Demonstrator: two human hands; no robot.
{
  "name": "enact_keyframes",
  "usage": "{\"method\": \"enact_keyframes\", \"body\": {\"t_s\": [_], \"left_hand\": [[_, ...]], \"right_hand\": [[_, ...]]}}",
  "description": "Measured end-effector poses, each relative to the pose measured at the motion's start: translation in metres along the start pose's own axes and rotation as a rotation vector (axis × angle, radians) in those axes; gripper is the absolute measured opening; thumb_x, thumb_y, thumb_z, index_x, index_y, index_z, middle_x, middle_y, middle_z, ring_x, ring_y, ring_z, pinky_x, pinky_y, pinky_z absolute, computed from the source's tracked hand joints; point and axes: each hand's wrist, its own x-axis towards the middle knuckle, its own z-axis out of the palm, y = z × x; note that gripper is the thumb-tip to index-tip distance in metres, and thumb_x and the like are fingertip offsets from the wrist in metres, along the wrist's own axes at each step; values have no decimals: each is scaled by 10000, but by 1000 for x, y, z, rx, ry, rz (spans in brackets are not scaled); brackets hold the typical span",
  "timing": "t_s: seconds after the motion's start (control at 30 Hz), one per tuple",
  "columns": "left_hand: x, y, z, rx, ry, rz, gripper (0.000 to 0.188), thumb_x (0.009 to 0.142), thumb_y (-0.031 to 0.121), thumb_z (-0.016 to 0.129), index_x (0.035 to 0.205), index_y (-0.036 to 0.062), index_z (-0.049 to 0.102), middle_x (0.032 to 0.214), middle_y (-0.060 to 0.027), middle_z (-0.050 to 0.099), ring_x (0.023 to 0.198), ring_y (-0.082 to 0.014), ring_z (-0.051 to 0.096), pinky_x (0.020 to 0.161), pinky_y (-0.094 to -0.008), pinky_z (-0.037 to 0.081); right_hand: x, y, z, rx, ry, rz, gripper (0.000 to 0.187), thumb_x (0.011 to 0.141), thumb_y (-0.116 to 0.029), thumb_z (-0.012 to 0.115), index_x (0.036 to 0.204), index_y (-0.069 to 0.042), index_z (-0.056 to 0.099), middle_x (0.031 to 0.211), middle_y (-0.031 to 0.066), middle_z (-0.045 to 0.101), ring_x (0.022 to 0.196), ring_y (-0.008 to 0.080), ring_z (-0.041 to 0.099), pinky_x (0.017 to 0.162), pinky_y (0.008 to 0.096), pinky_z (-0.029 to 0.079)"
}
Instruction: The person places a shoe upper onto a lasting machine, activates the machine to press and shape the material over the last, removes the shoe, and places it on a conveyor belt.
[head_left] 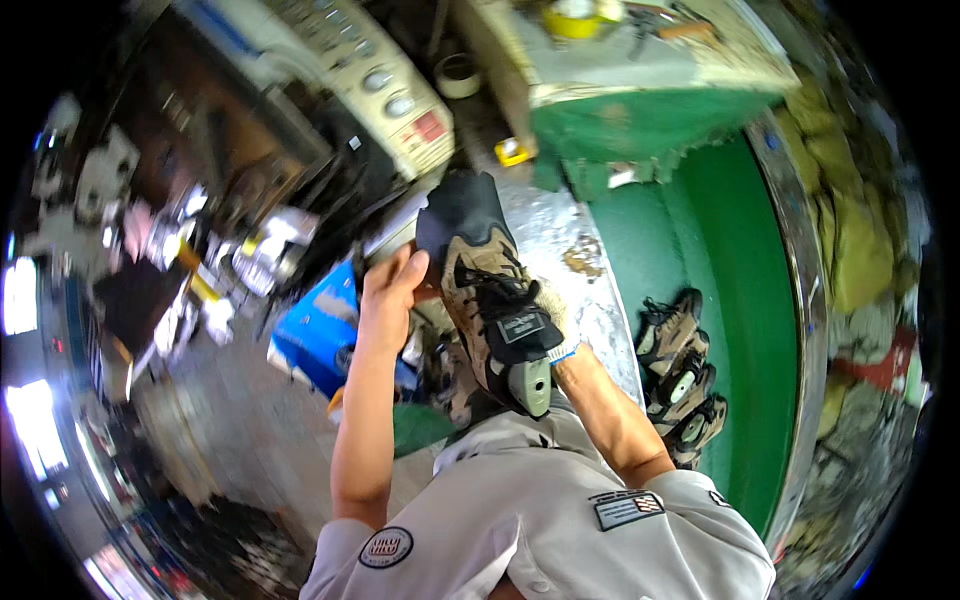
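Between both hands point(390, 285), a tan-and-black shoe point(465, 265)

Shoe point(470, 268) matt, suede-like; benchtop point(556, 212) shiny metal; trough point(748, 300) smooth.

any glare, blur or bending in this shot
In the head view, glare whitens the metal tabletop and the windows at left are blown out; in the head view, the clutter at left is smeared, the green trough's right edge bows, and the shoe is fairly clear.
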Motion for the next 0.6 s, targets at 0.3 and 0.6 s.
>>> {"method": "enact_keyframes", "body": {"t_s": [0.3,0.6], "left_hand": [[-68,-13,-154,-189,426,-20,269,892,82,767,1121,-41,697,961,-73,719,771,-134,680,704,-271,587],[-90,-38,-225,-477,615,183,530,831,-41,762,1320,-90,565,1140,-167,705,985,-225,715,854,-334,606]], "right_hand": [[60,119,127,-444,54,127,585,980,-199,651,1486,10,445,1392,123,595,1226,211,597,1050,355,497],[135,186,113,-681,49,131,484,1012,-203,628,1426,20,515,1245,95,672,1059,152,661,914,285,551]]}}
